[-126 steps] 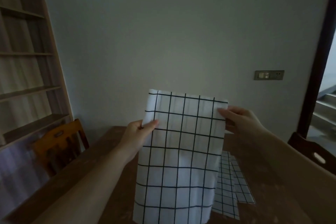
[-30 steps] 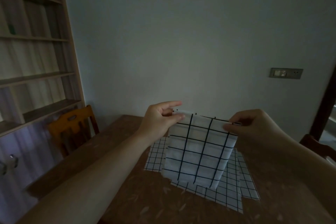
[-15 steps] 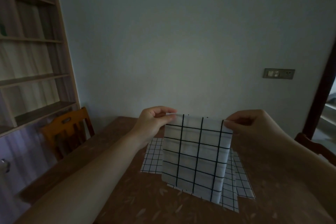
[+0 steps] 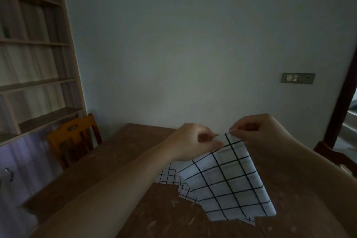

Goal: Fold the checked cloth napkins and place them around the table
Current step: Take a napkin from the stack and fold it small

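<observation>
Checked cloth hung between our hands: the left hand (image 4: 195, 141) and right hand (image 4: 257, 131) each pinched the top edge of the folded napkin (image 4: 228, 185), held over the wooden table (image 4: 119, 156) above more napkins (image 4: 168, 176) lying flat. We judged the folding nearly done (one more crease, perhaps); next it wanted setting down squarely. Bare tabletop lay to the left, toward the chair (image 4: 75, 137).

White napkin (image 4: 228, 183) with a black grid — brown table (image 4: 108, 170), orange-brown chair (image 4: 74, 137), grey wall (image 4: 183, 44).
</observation>
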The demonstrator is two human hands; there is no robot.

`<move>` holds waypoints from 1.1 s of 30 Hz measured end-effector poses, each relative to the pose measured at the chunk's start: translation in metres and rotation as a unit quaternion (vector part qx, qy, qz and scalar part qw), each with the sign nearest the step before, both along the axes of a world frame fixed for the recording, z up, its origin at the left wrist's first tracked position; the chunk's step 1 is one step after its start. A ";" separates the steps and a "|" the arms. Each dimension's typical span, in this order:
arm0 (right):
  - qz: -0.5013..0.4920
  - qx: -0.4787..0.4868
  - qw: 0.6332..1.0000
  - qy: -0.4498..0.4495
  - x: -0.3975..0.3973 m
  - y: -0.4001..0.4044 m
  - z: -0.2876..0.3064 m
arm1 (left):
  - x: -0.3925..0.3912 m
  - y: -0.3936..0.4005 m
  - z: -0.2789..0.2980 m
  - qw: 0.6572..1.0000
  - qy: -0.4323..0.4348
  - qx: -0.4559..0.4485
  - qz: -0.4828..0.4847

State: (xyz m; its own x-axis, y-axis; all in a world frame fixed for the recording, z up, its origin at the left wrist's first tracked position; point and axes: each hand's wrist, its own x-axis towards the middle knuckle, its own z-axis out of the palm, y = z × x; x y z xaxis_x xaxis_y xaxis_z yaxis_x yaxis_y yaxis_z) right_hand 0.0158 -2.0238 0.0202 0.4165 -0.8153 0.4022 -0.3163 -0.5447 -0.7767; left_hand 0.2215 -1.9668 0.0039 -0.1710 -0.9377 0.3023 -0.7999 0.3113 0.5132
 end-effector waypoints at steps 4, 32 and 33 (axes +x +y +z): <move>0.013 0.036 0.998 -0.044 0.002 -0.002 -0.006 | -0.006 -0.007 0.007 0.996 0.051 -0.074 -0.008; 0.038 -0.008 0.987 0.155 0.013 -0.004 -0.015 | 0.017 -0.013 0.056 0.992 0.089 -0.089 -0.027; 0.032 0.000 0.987 0.157 0.010 -0.008 -0.010 | 0.025 -0.011 0.052 0.989 0.126 -0.080 -0.013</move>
State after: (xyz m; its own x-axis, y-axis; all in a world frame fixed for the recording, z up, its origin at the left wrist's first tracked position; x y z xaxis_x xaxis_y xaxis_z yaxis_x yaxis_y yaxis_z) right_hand 0.0259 -2.0317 0.0099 0.5719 -0.7831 0.2445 -0.5060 -0.5713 -0.6462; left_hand 0.2467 -1.9773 0.0556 -0.0942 -0.8705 0.4830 -0.6442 0.4232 0.6371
